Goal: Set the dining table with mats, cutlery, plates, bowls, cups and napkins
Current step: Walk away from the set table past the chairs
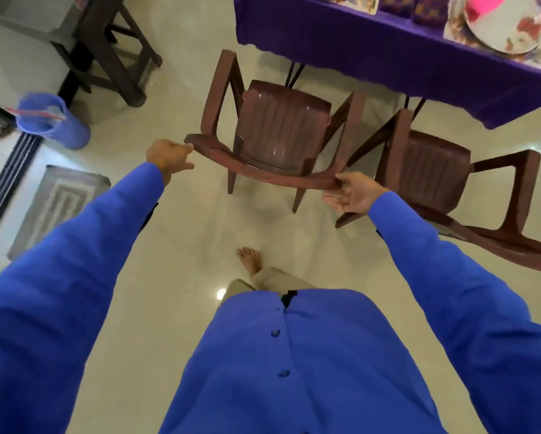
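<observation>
The dining table (356,36) under a purple cloth fills the top right. On its right end a round patterned plate (507,32) lies on a printed mat (454,29), with a pink item (485,4) on the plate's far side. Dark patterned folded cloths (413,7) lie beside it. A brown plastic chair (281,133) stands facing the table. My right hand (350,192) pinches the right end of its backrest, thumb above and fingers below. My left hand (169,158) is at the backrest's left corner with fingers loosely curled, gripping nothing.
A second brown chair (435,170) stands just to the right, close to the first. A blue bin (53,120), a dark wooden stand (106,48) and a grey doormat (56,205) are at the left. My bare foot (250,260) is on the pale tiled floor.
</observation>
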### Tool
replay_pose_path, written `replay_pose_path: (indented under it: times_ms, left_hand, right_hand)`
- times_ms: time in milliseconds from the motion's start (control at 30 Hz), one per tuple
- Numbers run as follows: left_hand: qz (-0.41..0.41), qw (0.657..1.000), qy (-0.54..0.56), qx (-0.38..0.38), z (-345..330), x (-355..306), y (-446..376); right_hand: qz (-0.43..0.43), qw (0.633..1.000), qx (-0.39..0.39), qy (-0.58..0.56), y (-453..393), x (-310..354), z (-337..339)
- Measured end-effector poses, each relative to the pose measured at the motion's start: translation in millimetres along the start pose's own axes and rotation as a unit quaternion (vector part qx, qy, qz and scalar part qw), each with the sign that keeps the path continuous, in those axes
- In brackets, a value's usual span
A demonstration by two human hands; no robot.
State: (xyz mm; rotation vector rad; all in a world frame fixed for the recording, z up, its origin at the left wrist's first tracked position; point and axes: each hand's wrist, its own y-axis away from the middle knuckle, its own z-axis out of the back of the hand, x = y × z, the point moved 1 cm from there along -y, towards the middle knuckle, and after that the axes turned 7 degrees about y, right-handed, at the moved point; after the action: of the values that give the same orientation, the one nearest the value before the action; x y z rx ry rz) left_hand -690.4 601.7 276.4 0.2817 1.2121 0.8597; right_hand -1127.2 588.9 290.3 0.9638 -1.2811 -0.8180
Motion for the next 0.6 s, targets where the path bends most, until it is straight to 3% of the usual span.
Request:
replay_pose_path:
  times_ms: [100, 200, 367, 467, 600]
  left_hand:
    - [-0.007, 0.999, -0.002, 0.036, 1.9, -5.1, -11.4]
    - [-0.053, 0.998, -0.026, 0.004, 2.6, -0.6, -13.1]
    - [-0.029, 0.998, 0.056, 0.02, 14.0, -12.6, -27.5]
    - [-0.015, 0.994, 0.098, 0.052, 18.3, -12.8, -32.0]
    - [-0.064, 0.996, 0.051, 0.047, 12.9, -15.8, -31.1]
  right_hand:
    - [0.011, 0.998, -0.067, -0.009, -7.5, 5.9, -17.4]
    - [0.007, 0.994, -0.106, -0.011, 1.6, 6.9, -33.3]
    - [0.039, 0.984, -0.173, -0.03, 7.8, -0.5, -46.0]
    - [0.058, 0.977, -0.19, -0.071, 7.1, -4.6, -45.6]
    - [0.051, 0.973, -0.211, -0.084, 4.7, -11.3, -43.4]
